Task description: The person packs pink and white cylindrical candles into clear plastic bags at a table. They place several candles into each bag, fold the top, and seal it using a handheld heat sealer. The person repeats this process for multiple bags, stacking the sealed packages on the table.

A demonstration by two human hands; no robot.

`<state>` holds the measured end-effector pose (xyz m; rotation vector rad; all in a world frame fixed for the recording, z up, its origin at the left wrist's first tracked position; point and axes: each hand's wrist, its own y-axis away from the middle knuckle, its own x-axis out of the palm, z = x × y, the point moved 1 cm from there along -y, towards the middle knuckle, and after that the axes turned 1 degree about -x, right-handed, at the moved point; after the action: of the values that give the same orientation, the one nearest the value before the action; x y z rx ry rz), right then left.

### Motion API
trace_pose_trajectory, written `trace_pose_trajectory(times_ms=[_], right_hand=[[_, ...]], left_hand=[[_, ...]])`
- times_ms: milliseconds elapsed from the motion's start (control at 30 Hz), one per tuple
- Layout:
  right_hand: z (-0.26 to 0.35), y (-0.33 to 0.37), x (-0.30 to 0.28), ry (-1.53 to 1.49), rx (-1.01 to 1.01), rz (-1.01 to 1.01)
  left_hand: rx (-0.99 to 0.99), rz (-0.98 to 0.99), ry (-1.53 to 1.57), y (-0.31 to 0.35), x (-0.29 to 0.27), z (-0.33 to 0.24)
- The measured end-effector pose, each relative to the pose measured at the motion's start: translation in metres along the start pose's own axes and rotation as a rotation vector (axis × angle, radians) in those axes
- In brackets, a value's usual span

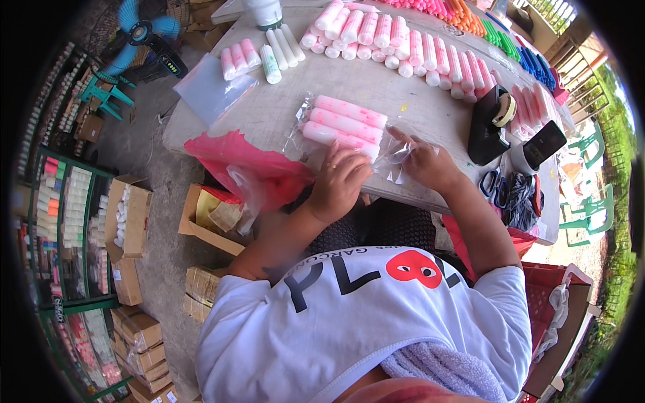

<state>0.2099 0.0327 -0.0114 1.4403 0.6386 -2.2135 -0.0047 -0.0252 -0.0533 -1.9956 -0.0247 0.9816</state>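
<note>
Clear bag of pink tubes looked slippery, so your left hand and right hand pinched its open end.

A grey table is loaded with rows of pink tubes, a clear bag of three pink tubes and an empty clear bag. A black tape dispenser, scissors and a red plastic bag are also carried near its edges.
</note>
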Motion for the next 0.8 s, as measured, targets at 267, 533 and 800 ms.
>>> trace_pose_trajectory(times_ms=[267, 533, 800], right_hand=[[-0.018, 0.069, -0.043, 0.195, 0.096, -0.416], [0.036, 0.045, 0.004, 0.257, -0.039, -0.371], [-0.006, 0.099, -0.029, 0.448, 0.216, -0.137]], left_hand=[[0.103, 0.043, 0.016, -0.019, -0.002, -0.006], [0.129, 0.006, 0.014, -0.034, 0.025, -0.028], [-0.001, 0.085, -0.073, -0.010, -0.018, 0.000]])
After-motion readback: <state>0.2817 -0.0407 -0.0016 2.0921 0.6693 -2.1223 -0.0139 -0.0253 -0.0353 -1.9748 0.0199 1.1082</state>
